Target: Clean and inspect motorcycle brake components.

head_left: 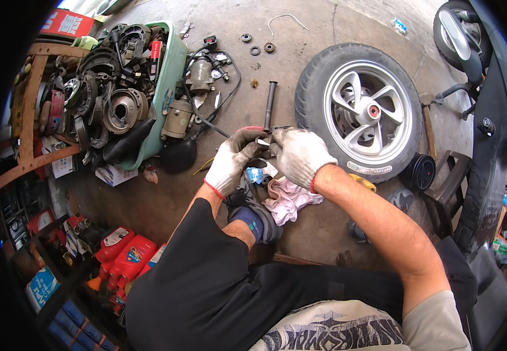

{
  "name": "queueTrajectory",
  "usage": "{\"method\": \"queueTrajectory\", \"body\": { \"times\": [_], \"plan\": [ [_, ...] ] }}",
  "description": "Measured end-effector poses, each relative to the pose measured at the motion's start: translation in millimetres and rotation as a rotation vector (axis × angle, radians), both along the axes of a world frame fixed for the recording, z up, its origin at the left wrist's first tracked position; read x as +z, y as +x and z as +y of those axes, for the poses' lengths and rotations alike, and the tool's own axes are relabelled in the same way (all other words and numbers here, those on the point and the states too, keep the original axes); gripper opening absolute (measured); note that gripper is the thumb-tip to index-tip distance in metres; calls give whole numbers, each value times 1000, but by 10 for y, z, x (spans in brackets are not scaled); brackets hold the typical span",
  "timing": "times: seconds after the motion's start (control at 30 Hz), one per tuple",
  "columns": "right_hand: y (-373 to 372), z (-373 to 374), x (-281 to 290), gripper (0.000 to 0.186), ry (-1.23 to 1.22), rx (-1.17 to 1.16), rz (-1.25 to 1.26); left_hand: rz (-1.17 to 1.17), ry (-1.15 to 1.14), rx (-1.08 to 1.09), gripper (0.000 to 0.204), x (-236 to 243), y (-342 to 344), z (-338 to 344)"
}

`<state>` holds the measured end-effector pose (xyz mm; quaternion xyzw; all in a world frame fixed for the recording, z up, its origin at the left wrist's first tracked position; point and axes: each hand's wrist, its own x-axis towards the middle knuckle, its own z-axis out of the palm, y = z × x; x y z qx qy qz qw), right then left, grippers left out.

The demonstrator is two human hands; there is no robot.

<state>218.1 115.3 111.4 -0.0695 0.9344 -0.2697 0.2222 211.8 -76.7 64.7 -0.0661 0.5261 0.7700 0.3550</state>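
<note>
A: Hands?
B: Left hand (231, 161) and right hand (299, 153) close together, fingers bent inward at the near end of a flanged metal rod (270, 102). Pale sliver (263, 142) between them. Fingers hide the contact; can't tell what either one grasps.
A: Rod's place?
B: Scene centre, just beyond the gloves, left of the spoked wheel (372, 111). Can't tell if held up or lying on the floor.
A: Risks?
B: My guess: a rod that smooth could slip in fabric gloves if the pinch is loose. Ring-shaped parts (270, 47) at the far side could roll off if knocked. Pink rag (288, 200), near side, might shed lint onto parts.
A: Materials?
B: Rod: dark, straight, cylindrical, wider far end. Gloves: white knit, grimy fingertips. Wheel: curved silver spokes, treaded black rubber. Rag: soft, crumpled. Floor (335, 26): stained, cracked concrete.
</note>
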Motion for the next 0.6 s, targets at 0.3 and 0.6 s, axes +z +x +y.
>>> {"method": "queueTrajectory", "body": {
  "times": [0.3,0.6],
  "plan": [
    [-212,16,-100,24,70,56,-112,130,-237,-66,38,130,-74,29],
    [-128,172,-407,21,32,3,-53,1235,-1320,-350,35,-113,-396,-251]
  ]
}}
